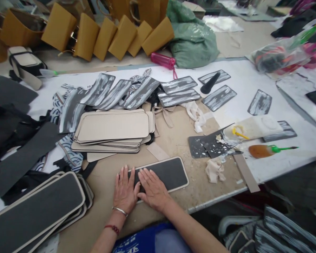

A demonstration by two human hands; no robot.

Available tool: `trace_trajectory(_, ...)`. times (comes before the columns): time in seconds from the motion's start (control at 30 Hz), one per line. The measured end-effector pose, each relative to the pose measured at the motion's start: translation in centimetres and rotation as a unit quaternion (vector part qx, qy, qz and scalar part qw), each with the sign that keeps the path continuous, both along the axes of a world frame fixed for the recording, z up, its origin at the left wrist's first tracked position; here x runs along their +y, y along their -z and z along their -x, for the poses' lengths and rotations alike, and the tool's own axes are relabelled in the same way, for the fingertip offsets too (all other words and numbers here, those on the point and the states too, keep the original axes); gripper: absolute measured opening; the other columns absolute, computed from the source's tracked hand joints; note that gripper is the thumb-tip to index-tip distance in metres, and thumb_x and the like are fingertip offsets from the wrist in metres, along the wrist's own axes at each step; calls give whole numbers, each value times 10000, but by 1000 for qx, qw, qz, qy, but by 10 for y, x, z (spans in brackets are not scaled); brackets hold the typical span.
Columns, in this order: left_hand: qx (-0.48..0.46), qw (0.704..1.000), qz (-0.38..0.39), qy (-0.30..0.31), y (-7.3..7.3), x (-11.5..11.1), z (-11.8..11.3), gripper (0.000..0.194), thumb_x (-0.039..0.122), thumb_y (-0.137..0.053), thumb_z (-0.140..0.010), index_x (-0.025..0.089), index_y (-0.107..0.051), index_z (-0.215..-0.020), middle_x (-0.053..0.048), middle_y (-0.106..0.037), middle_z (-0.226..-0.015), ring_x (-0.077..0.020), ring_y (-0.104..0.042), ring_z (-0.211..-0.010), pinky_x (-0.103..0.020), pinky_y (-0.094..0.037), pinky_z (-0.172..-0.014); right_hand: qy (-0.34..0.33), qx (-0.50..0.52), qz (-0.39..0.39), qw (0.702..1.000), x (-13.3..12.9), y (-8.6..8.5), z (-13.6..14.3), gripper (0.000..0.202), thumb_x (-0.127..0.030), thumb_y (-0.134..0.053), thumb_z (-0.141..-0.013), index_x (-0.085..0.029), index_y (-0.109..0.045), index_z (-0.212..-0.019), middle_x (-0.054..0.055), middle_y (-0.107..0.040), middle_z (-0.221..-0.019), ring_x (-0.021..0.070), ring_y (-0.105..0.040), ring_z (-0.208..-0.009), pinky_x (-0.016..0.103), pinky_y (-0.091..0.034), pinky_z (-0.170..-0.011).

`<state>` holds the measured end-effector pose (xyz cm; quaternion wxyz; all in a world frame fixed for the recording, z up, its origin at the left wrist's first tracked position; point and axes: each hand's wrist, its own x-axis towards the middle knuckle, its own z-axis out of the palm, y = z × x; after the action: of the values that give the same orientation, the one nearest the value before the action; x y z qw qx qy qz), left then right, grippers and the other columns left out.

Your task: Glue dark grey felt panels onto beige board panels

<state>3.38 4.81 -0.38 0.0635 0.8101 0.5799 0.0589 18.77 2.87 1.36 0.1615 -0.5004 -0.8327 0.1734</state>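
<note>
Left hand (125,189) and right hand (153,189) lie palm-down side by side on a pale-rimmed dark panel (171,172), fingers straight, the left's slightly spread, the right's closer together. That panel rests flat toward the near edge of the counter (213,196). Beyond it to the left sits a stack of beige panels (113,126); near left, a pile of similar dark panels (39,211). What the clear bag (281,58), far right, holds is too blurred to tell.
</note>
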Motion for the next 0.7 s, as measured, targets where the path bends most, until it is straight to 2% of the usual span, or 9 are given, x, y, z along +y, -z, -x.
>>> trace_trajectory(0.17, 1, 1000, -8, 13, -6, 1, -3, 533, 313, -404, -843, 103, -345, -1330, -188, -167, -1462, -319, -154, -1342, -523, -211, -1057, 75, -51, -2, 996, 5, 2, -47, 642, -363, -440, -867, -51, -220, -1383, 147, -286, -1418, 235, -141, -1336, 416, -250, -1073)
trace_trajectory(0.4, 12, 1000, -7, 26, -6, 2, -2, 642, 280, -430, -833, 154, -155, -1400, -146, -28, -1490, -333, -134, -1343, -539, -224, -1045, 205, -94, -9, 974, 6, 4, -86, 691, -350, -426, -871, -70, -102, -1413, 155, -278, -1419, 255, -155, -1332, 461, -261, -1057)
trace_trajectory(0.53, 13, 1000, 3, 24, -6, 4, -3, 637, 282, -439, -826, 142, -185, -1393, -155, -32, -1488, -337, -136, -1342, -541, -220, -1047, 212, -94, 1, 973, 7, 7, -96, 714, -383, -433, -860, -61, -109, -1410, 169, -250, -1427, 277, -164, -1327, 479, -244, -1056)
trace_trajectory(0.7, 16, 1000, 18, 3, -8, 1, -4, 590, 311, -463, -821, 144, -289, -1359, -180, -153, -1467, -322, -153, -1341, -521, -231, -1055, 208, -73, -39, 975, 5, 12, -96, 670, -404, -391, -875, -68, -146, -1401, 178, -301, -1399, 283, -204, -1313, 493, -258, -1035)
